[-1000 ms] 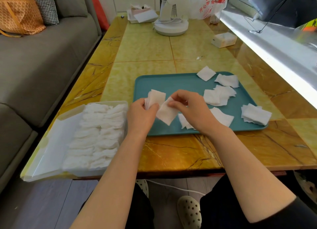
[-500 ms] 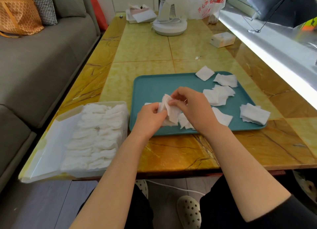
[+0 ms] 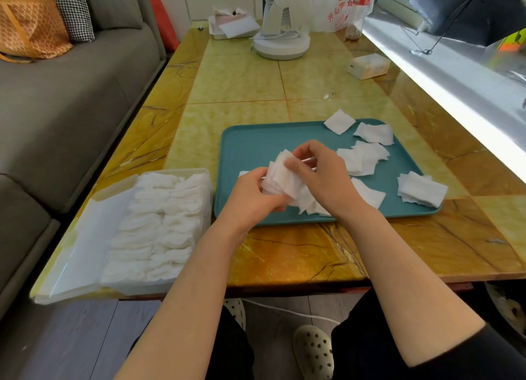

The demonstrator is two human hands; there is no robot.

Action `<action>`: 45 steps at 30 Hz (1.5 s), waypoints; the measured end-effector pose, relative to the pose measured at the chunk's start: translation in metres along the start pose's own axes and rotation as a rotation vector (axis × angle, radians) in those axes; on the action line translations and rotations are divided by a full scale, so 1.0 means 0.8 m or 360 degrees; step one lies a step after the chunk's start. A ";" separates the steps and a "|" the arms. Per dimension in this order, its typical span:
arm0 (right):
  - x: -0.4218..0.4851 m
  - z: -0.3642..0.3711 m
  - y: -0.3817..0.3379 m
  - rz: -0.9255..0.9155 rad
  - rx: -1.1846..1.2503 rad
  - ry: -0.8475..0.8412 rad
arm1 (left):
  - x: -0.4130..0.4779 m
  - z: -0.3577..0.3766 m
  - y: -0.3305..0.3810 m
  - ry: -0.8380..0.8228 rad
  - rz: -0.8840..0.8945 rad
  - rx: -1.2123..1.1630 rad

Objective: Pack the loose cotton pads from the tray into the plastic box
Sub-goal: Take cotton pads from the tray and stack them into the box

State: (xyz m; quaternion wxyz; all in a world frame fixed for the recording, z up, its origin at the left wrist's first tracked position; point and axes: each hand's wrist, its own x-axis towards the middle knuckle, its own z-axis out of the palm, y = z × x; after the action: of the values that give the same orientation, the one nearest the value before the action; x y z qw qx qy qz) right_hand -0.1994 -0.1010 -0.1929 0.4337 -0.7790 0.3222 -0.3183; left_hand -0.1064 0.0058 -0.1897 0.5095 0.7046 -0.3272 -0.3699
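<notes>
Two grips were closed together on a small stack of cotton pads [image 3: 280, 177], held just above the near part of the teal tray [image 3: 250, 140]. The left grip [image 3: 250, 199] was curled round the stack's lower edge from beneath, while the upper part was pinched between the thumb and fingers of the right grip [image 3: 321, 180]. More loose pads [image 3: 367, 193] were scattered on the tray under and just to the right of the right grip. A separate pile [image 3: 421, 190] was seen well to its right, near the tray's corner, and others were spread beyond it. A single pad [image 3: 340, 122] was seen overlapping the far rim. The plastic box [image 3: 173, 171] was set on the table [image 3: 242, 78] just left of the left grip, with its lid [image 3: 82, 237] laid open on the side away from the grips. It was filled with two rows of packed pads [image 3: 159, 223]. Well beyond both grips, a white fan base [image 3: 281, 45] and a small tissue pack [image 3: 368, 65] were placed on the table.
</notes>
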 end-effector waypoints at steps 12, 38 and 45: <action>-0.004 0.005 -0.006 0.0048 -0.0144 -0.0342 | 0.001 -0.001 0.004 0.0148 0.0119 -0.0012; 0.026 0.126 -0.074 -0.0229 0.0214 -0.0336 | -0.002 -0.156 -0.005 0.0096 0.0011 0.1647; 0.038 0.129 -0.077 -0.0508 -0.0277 -0.0633 | -0.007 -0.151 0.007 -0.0003 -0.0099 0.1711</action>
State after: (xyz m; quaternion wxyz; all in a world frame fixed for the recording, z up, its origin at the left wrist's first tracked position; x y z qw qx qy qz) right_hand -0.0874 -0.0503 -0.1759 0.3643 -0.9014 0.1299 -0.1945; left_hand -0.0065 0.0665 -0.1581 0.0657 0.8751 -0.4499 -0.1656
